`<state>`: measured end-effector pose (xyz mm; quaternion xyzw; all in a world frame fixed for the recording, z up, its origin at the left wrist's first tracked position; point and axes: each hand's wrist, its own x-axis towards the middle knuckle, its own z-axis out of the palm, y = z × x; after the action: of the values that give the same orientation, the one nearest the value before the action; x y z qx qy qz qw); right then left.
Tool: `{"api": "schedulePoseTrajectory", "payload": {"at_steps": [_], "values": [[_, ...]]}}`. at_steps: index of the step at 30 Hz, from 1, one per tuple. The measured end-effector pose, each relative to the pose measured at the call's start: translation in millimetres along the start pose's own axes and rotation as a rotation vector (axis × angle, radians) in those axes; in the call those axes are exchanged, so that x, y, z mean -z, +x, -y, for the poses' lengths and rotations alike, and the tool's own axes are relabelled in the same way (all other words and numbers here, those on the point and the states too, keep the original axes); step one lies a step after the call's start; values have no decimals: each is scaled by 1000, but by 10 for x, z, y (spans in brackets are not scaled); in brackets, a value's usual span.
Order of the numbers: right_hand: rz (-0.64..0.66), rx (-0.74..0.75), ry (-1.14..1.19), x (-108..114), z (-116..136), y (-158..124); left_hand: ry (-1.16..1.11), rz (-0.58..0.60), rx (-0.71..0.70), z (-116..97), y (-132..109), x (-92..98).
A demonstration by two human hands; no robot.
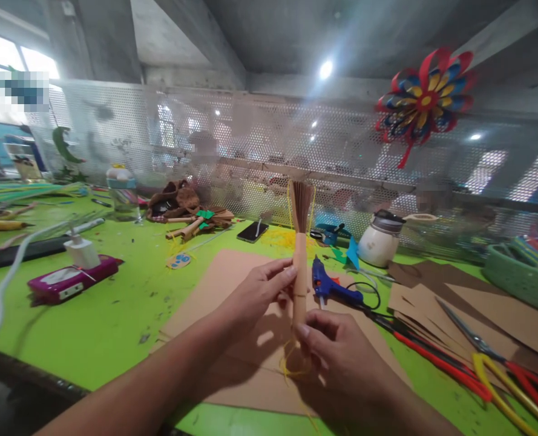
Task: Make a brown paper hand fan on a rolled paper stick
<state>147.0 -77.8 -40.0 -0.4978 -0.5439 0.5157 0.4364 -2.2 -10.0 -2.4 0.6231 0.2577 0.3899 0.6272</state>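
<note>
Basically, the paper tube (299,266) is upright over the middle of the table (127,339), w/ its pleated top (302,206) fanned out at the upper end. Left hand (271,281) has thumb & fingers closed in a narrow pinch about midway up; right hand (330,339) pinches near the bottom. Main risk, prob.: squeezing too hard, b/c rolled paper dents or creases easily; too loose & the roll could slip or twist b/w the two grips. Pleats look thin, so a knock could bend them.

Yellow string (285,365) trails in loops by the lower end; a finger could snag it & tug the piece askew.

Just right of the tube lies the blue glue gun (334,287), nozzle pointing away. Can't tell if it's hot; if so, a careless sideways reach could mean a burn or stray glue on the brown paper sheet (232,297) below. Its cord could catch a sleeve, too.

Further right, the scissors (480,345) lie open on cut paper (414,309), blades facing away; an unwatched reach there risks a nick, or torn stock.
</note>
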Motion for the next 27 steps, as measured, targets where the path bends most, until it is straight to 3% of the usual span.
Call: {"api": "schedulePoseTrajectory", "payload": {"at_steps": [5,11,18,24,27], "values": [[85,48,-14,123,8,-24,-103,-3,43,19,10,24],[140,-10,156,250,-19,-7,7,148,-17,32,-5,37],[159,-50,261,291,13,7,96,59,92,23,-35,9],[168,-67,253,276,103,-29,11,198,130,46,-45,-24],[126,-54,223,284,127,-33,33,111,84,54,-48,-22]]}}
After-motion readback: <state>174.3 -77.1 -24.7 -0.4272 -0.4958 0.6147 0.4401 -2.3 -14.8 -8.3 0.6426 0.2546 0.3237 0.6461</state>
